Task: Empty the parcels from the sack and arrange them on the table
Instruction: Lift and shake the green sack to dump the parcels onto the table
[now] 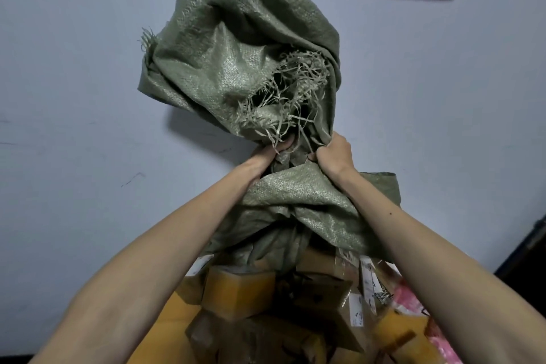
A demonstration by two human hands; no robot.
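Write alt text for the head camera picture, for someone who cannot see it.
The left hand and right hand grip a frayed green woven sack and hold it raised before a pale wall. Below it lies a heap of cardboard parcels, with a pink package at the right.

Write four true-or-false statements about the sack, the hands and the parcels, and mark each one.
1. The left hand and right hand both hold the sack. True.
2. The sack is blue. False: it is green.
3. Cardboard parcels lie piled below the sack. True.
4. The sack's cloth is whole. False: a frayed hole gapes in it.
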